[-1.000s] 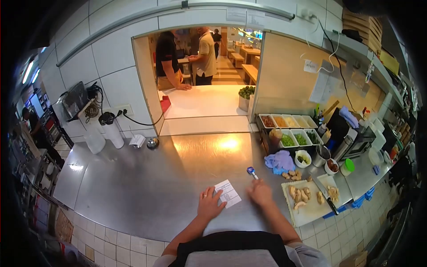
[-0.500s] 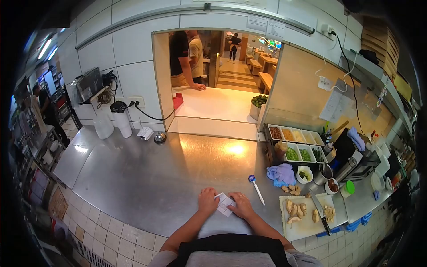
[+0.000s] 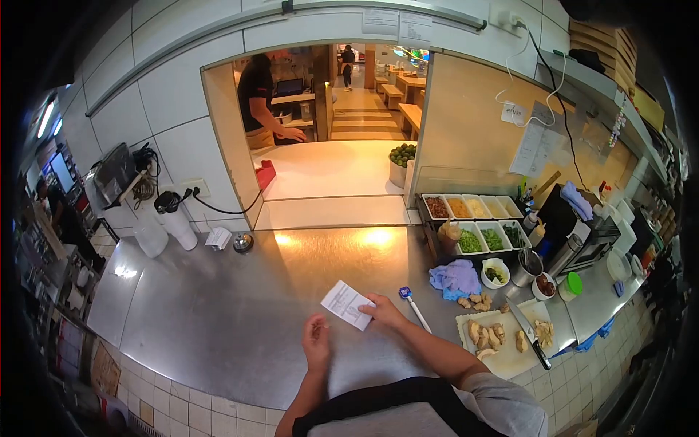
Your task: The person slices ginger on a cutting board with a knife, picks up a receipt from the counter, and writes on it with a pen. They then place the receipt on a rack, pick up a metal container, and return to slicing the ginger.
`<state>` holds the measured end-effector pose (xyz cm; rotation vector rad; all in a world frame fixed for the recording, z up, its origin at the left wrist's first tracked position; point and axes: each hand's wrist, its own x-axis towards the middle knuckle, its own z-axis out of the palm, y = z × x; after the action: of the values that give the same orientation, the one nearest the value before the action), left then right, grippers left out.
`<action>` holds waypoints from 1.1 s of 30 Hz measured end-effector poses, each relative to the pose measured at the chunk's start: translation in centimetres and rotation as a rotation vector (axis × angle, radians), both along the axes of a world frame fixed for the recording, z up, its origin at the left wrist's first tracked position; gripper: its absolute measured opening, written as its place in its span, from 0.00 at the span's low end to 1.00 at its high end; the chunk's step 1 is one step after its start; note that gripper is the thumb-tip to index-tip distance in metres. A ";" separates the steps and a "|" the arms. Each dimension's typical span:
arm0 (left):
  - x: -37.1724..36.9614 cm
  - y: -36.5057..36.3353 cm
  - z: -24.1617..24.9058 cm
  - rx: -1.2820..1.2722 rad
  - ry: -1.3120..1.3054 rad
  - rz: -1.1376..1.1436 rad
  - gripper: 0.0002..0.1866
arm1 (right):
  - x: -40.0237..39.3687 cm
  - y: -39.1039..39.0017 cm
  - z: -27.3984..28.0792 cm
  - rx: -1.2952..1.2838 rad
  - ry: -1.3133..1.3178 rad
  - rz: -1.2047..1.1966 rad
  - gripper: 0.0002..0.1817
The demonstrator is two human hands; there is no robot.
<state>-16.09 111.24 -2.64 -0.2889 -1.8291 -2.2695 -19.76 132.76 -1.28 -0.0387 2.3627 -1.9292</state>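
Note:
A printed white paper slip [image 3: 348, 304] is pinched by its right edge in my right hand [image 3: 383, 312], held over the steel counter [image 3: 218, 306]. Just left of and below the slip, my left hand [image 3: 316, 338] has loosely curled fingers with nothing in them, apart from the paper. To the right of my right hand lies a slim white stick-like tool with a blue head [image 3: 413, 306], resembling a probe thermometer. My right forearm passes near its lower end.
To the right are a cutting board [image 3: 510, 357] with ginger pieces and a knife [image 3: 530, 333], a purple cloth [image 3: 456, 277], and topping trays [image 3: 473, 226]. A call bell [image 3: 243, 243] stands at the back left. Beyond the pass-through, a person [image 3: 259, 98] rests a hand on the ledge.
The slip, folded smaller under both hands before, is now opened out and farther forward in my right hand. My left hand has come off it to the left. The view has shifted.

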 end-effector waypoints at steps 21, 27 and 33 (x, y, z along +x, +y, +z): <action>-1.0 -1.0 -1.5 -0.655 0.015 0.270 0.14 | -28.4 14.4 44.9 -0.537 0.591 -0.585 0.20; -2.0 -0.9 -2.5 -0.660 0.043 0.251 0.14 | -30.6 17.5 47.5 -0.564 0.563 -0.569 0.13; -2.0 0.2 -0.7 -0.613 -0.035 0.071 0.15 | -19.9 13.0 25.2 -0.391 0.402 -0.177 0.16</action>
<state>-18.10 111.47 -3.33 -0.2701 -2.4688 -1.6216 -39.70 145.73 23.91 -0.2764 2.2183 -2.6639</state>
